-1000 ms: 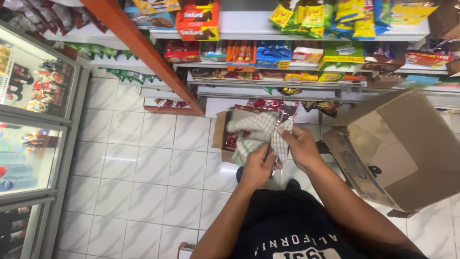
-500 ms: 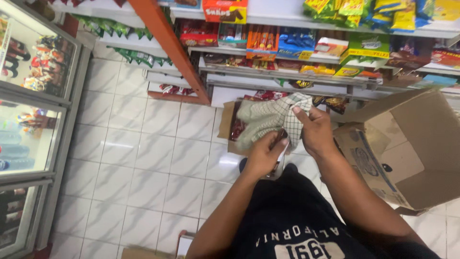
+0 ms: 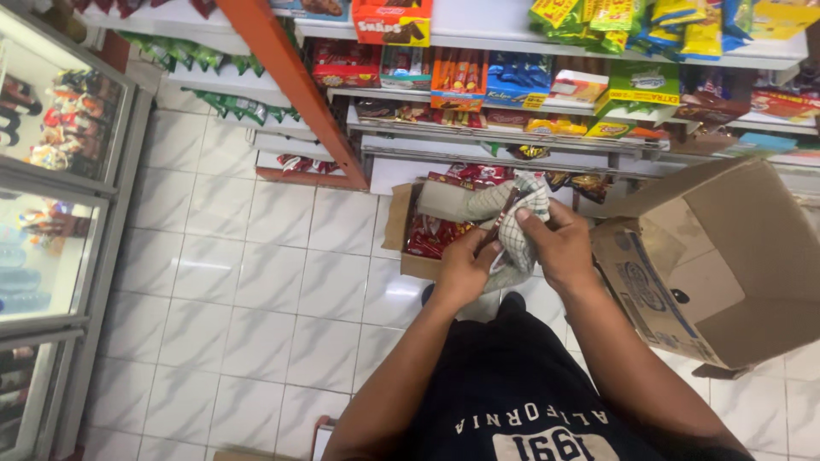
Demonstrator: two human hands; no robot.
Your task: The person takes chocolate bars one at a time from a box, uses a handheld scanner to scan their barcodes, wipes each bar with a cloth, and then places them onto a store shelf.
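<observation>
Both hands clutch a soft, crumpled checked cloth point(image 3: 519, 224): the left hand point(image 3: 462, 271) grips its lower folds, the right hand point(image 3: 559, 246) pinches its side. The cloth hangs just above a small open cardboard box point(image 3: 400, 224) of glossy red packets on the tiled floor.

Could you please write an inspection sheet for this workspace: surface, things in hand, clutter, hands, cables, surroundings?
Surface: white tiled floor, no table.
Things in hand: checked cloth, bunched, gripped by both hands.
Clutter: small open box of red packets on the floor under the hands; big empty cardboard box to the right, flaps open.
Hands: left hand holds the cloth from below; right hand clamps it from the side.
Cables: nothing seen.
Surroundings: snack shelves ahead; glass-door cooler on the left.
</observation>
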